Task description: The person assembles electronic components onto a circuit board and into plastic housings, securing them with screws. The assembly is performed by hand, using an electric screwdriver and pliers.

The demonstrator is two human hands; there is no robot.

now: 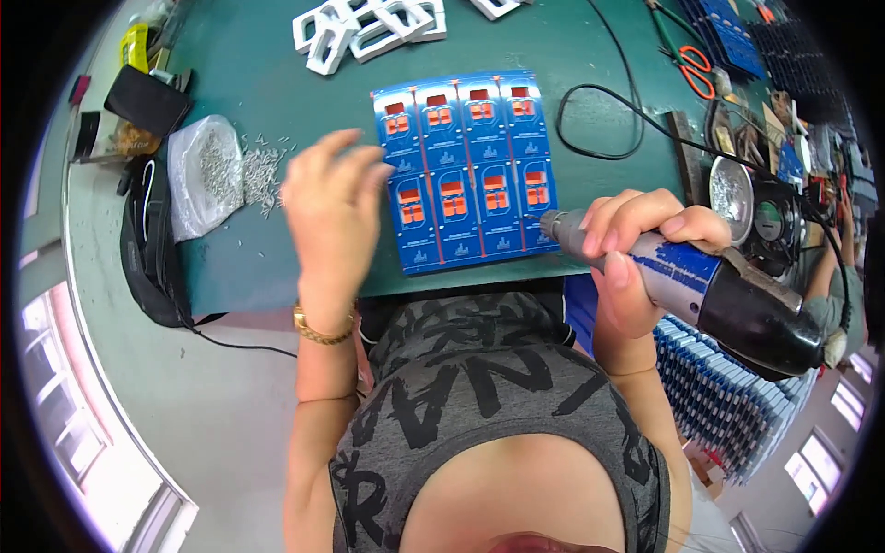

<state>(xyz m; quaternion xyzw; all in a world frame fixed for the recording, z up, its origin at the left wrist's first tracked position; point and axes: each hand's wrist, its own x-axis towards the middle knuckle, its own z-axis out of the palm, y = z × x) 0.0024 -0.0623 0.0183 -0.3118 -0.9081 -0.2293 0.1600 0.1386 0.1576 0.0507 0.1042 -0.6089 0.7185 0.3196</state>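
Note:
A blue panel [468,233] with several cells, each holding orange-red parts, lies flat on the green table. My right hand [636,240] is wrapped round an electric screwdriver [682,276] with a grey nose, blue band and black rear; its tip is at the panel's lower right edge, though contact cannot be made out. Left of the panel, my left hand [336,207] hovers with bent fingers apart, slightly blurred, and nothing visible in them. Small metal screws [263,175] are heaped beyond it, spilling from a clear plastic bag [205,180].
White frames [369,28] are piled at the table's far side. A black cable [590,88] loops right of the panel, near orange-handled scissors [696,72] and a metal dish [731,194]. A black bag [152,249] hangs at the left edge. Stacked blue panels [728,396] stand lower right.

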